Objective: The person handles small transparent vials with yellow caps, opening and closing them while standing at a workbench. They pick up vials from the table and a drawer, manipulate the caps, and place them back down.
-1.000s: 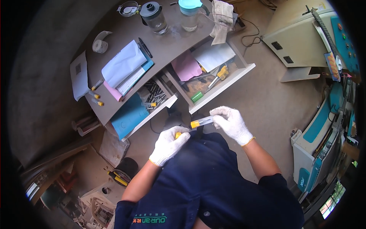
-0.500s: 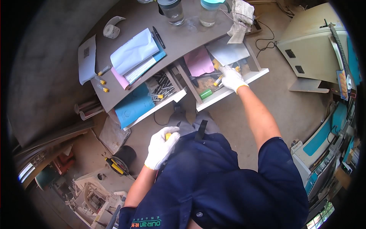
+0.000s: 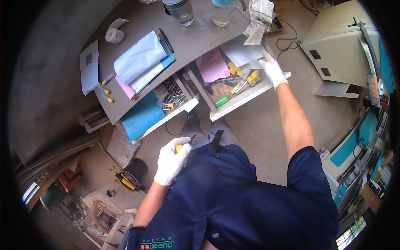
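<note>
My left hand (image 3: pixel 170 162), in a white glove, is closed in front of my waist around a small yellow piece with a dark pointed tip (image 3: pixel 179 148); its exact kind is unclear. My gloved right hand (image 3: pixel 271 71) reaches into the right end of the right drawer (image 3: pixel 250 101), fingers stretched out beside a sheet of white paper (image 3: pixel 241 52) and a crumpled clear bag. Whether it touches them I cannot tell. In this drawer lie yellow-capped clear tubes (image 3: pixel 238 86), yellow pieces (image 3: pixel 253 77), a green cylinder (image 3: pixel 221 101) and a pink paper (image 3: pixel 213 66).
The left drawer (image 3: pixel 166 120) stands open with metal bits (image 3: pixel 173 92) and a blue folder (image 3: pixel 143 117). On the desk (image 3: pixel 189 46) are papers (image 3: pixel 139 58), a black pen (image 3: pixel 166 40), a tape roll (image 3: pixel 114 36), two jugs (image 3: pixel 181 16) and a cloth (image 3: pixel 258 21). A dark bucket (image 3: pixel 135 168) stands lower left.
My right hand has moved from the yellow tubes in the middle of the drawer to its right end, uncovering them. My left hand keeps its hold on the yellow piece.
</note>
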Demonstrator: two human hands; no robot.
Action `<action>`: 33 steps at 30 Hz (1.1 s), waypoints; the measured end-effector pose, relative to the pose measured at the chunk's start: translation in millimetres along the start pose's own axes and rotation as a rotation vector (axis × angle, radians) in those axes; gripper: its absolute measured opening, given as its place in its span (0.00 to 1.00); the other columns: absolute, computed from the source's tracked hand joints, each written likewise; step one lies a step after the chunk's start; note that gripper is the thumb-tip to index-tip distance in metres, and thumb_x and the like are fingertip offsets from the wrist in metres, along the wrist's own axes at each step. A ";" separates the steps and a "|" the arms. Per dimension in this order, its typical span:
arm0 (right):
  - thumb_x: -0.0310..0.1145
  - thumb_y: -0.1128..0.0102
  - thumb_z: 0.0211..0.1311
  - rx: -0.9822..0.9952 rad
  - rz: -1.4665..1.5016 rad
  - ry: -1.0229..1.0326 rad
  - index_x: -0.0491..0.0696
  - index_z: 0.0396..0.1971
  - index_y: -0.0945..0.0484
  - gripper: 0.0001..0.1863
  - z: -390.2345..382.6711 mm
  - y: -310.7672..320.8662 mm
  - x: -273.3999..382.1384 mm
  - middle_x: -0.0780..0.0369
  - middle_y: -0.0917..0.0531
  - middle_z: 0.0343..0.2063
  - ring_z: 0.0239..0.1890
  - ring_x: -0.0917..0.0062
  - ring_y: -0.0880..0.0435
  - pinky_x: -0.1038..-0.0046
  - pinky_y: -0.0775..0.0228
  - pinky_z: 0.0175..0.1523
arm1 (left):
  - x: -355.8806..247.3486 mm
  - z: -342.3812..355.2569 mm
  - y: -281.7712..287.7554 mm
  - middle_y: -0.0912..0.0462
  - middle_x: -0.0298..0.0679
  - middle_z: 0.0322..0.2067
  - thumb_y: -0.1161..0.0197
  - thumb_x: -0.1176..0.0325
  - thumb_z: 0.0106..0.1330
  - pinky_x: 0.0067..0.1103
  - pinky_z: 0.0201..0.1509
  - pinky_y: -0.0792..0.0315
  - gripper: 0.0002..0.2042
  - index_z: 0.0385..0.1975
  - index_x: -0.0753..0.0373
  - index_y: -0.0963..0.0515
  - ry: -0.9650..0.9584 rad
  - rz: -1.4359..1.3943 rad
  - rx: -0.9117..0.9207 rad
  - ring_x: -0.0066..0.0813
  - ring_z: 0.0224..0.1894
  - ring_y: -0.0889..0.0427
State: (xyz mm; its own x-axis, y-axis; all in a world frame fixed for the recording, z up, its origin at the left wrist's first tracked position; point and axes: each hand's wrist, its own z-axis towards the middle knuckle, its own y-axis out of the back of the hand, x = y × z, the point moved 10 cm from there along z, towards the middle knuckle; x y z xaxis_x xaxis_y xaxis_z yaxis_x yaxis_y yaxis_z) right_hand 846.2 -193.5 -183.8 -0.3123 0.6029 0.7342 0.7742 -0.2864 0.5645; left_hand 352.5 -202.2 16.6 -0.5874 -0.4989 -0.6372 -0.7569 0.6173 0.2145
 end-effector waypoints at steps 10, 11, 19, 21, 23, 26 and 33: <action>0.40 0.33 0.58 -0.048 -0.338 0.116 0.39 0.44 0.14 0.21 -46.6 -121.3 27.1 0.47 0.14 0.45 0.48 0.60 0.14 0.67 0.24 0.56 | 5.5 -0.1 -1.6 0.13 0.39 0.40 0.34 0.65 0.68 0.19 0.43 0.24 0.14 0.49 0.66 0.17 0.106 0.120 0.025 0.21 0.35 0.18; 0.37 0.32 0.58 0.004 -0.090 -0.016 0.36 0.44 0.16 0.20 -40.3 -146.3 7.3 0.48 0.14 0.40 0.42 0.63 0.13 0.68 0.22 0.47 | 3.9 -2.2 0.0 0.13 0.40 0.41 0.34 0.65 0.68 0.20 0.46 0.24 0.15 0.50 0.67 0.17 0.078 0.126 0.006 0.22 0.37 0.17; 0.24 0.36 0.57 -0.026 0.863 -0.514 0.38 0.35 0.23 0.08 -36.2 -184.5 29.3 0.58 0.18 0.22 0.18 0.75 0.20 0.73 0.28 0.21 | 6.0 -10.8 2.4 0.20 0.36 0.29 0.36 0.68 0.71 0.18 0.35 0.31 0.14 0.51 0.68 0.19 0.029 0.086 -0.045 0.20 0.28 0.25; 0.21 0.38 0.58 -0.030 1.090 -0.503 0.41 0.34 0.25 0.06 -22.0 -182.9 37.0 0.61 0.21 0.20 0.17 0.76 0.22 0.74 0.30 0.19 | 4.1 -11.3 4.0 0.24 0.31 0.19 0.37 0.70 0.72 0.16 0.24 0.33 0.13 0.51 0.68 0.20 -0.008 0.085 -0.047 0.15 0.18 0.29; 0.22 0.41 0.60 -0.048 1.310 -0.559 0.43 0.33 0.26 0.04 -11.3 -166.5 44.2 0.63 0.24 0.19 0.16 0.77 0.25 0.75 0.32 0.19 | 9.3 -11.9 7.7 0.23 0.31 0.20 0.37 0.69 0.71 0.16 0.25 0.33 0.13 0.51 0.68 0.19 -0.028 0.110 -0.052 0.15 0.19 0.29; 0.25 0.46 0.65 -0.101 1.539 -0.508 0.47 0.29 0.30 0.05 -9.1 -94.3 46.9 0.65 0.28 0.19 0.13 0.79 0.32 0.78 0.38 0.17 | 11.6 -16.3 8.6 0.19 0.31 0.25 0.34 0.66 0.70 0.15 0.27 0.31 0.14 0.51 0.65 0.18 0.078 0.022 -0.054 0.12 0.20 0.28; 0.26 0.46 0.69 -0.396 1.397 -0.502 0.48 0.35 0.28 0.02 -53.1 6.4 -28.3 0.65 0.26 0.24 0.18 0.84 0.30 0.82 0.34 0.20 | 10.4 -10.5 6.2 0.17 0.33 0.26 0.34 0.67 0.70 0.16 0.28 0.30 0.13 0.51 0.65 0.18 0.026 -0.008 -0.016 0.13 0.21 0.25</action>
State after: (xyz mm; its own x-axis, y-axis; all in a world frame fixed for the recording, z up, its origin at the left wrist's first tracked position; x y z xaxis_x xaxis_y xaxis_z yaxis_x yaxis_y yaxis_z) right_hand 830.8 -251.9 -180.9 0.7910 -0.1490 0.5934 0.0654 -0.9438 -0.3241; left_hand 338.7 -209.9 19.1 -0.5887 -0.5196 -0.6193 -0.7659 0.6036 0.2215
